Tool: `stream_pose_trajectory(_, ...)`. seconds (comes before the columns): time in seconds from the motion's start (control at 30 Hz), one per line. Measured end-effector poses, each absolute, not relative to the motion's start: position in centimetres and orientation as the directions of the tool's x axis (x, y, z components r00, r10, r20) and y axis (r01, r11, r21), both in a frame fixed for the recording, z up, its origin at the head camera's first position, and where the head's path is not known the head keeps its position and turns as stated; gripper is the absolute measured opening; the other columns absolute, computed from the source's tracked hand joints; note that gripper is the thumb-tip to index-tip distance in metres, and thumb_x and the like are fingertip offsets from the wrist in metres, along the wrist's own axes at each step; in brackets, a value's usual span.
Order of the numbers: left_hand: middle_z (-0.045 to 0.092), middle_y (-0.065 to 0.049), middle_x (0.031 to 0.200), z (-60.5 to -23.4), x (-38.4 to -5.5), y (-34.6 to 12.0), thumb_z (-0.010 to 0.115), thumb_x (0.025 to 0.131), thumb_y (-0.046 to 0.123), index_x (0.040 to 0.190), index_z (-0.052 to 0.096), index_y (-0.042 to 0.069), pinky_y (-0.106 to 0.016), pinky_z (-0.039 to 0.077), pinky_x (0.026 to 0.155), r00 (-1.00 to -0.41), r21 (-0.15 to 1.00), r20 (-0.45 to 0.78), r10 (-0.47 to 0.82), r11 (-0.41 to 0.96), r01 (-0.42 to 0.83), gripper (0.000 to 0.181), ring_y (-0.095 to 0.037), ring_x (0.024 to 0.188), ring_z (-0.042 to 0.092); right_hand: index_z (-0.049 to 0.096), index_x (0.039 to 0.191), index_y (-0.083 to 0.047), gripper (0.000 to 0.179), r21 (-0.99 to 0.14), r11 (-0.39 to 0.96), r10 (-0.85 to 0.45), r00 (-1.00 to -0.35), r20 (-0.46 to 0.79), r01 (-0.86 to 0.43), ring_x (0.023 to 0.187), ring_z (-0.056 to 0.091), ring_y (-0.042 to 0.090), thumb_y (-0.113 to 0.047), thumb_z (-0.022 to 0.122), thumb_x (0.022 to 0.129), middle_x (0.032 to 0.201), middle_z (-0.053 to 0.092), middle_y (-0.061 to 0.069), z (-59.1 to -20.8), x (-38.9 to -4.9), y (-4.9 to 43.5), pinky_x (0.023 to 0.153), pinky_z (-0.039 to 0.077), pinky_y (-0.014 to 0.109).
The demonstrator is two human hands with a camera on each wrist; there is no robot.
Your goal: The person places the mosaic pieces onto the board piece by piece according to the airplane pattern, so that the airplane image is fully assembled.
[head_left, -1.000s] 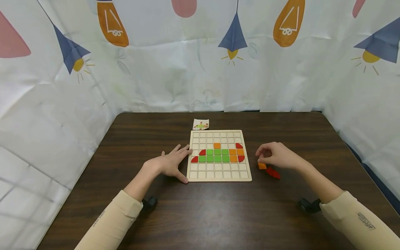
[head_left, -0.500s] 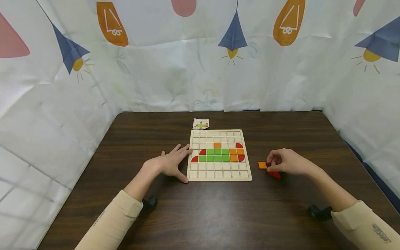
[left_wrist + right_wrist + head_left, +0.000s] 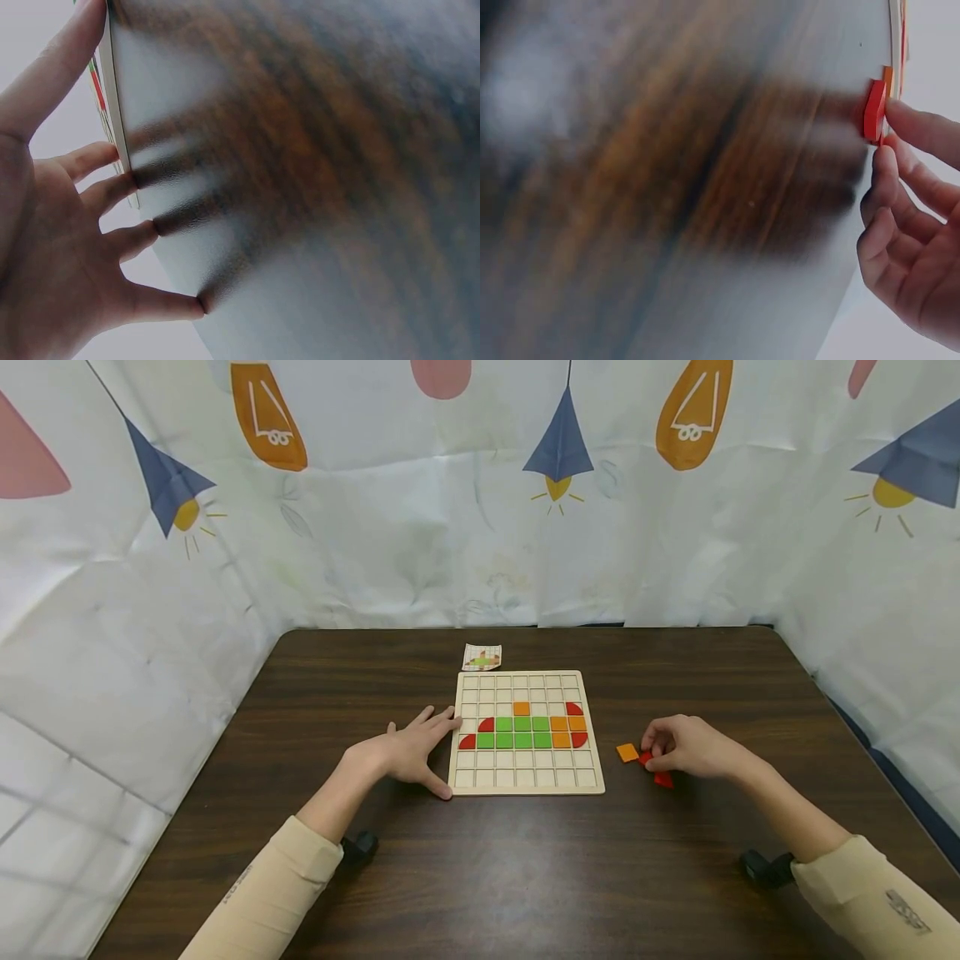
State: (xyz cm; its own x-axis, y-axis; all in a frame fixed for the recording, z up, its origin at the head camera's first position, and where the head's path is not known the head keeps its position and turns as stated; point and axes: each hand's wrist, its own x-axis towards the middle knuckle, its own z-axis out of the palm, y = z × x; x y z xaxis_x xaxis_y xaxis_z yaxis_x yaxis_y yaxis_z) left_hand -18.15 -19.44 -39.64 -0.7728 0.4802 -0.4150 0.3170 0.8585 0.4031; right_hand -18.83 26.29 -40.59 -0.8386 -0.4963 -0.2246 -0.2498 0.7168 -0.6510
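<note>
A light wooden grid board (image 3: 525,781) lies on the table, with green, orange and red tiles set in its middle rows. My left hand (image 3: 408,756) is spread at the board's left edge, thumb at the near corner and fingertips along the side; the left wrist view shows this hand (image 3: 82,232) with straight fingers. Right of the board, my right hand (image 3: 686,747) pinches a red tile (image 3: 647,757) close to the tabletop, thumb and index finger at its edges. Another red tile (image 3: 663,780) lies just beside the thumb. An orange square tile (image 3: 627,752) lies left of the fingertips, slightly turned.
A small picture card (image 3: 482,657) with a coloured grid pattern lies behind the board's far left corner. The dark wood table (image 3: 510,877) ends at a patterned white cloth (image 3: 465,543) on the far side and the left.
My right hand has moved right, from the orange tile to the red tiles. The orange tile has shifted slightly and turned, and the red tiles have come apart. My left hand has stayed in place.
</note>
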Motion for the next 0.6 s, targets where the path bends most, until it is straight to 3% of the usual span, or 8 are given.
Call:
stream_pose_trajectory(0.37,0.003,-0.008,0.172,-39.7,-18.0,-19.3,0.089,0.077,0.052,0.165,0.023,0.015,-0.083,0.007,0.105,-0.770,0.401,-0.420,0.480,0.860,0.316,0.117,-0.036,0.156,-0.004,0.072,0.108,-0.003,0.017,-0.591,0.755,-0.464,-0.869,-0.171,-0.286,0.081,0.059,0.019,-0.004,0.076,0.091,0.093,0.066,0.001,-41.0,-20.4,26.3,0.072,0.050,0.036)
stream_pose_trajectory(0.6,0.002,-0.005,0.172,-39.7,-18.0,-19.4,0.089,0.077,0.053,0.166,0.021,0.018,-0.082,0.006,0.107,-0.774,0.396,-0.421,0.473,0.863,0.313,0.117,-0.034,0.156,-0.005,0.074,0.112,-0.003,0.022,-0.546,0.761,-0.464,-0.882,-0.079,-0.351,0.075,0.055,0.019,0.004,0.072,0.090,0.095,0.067,0.004,-41.2,-21.1,26.2,0.066,0.048,0.035)
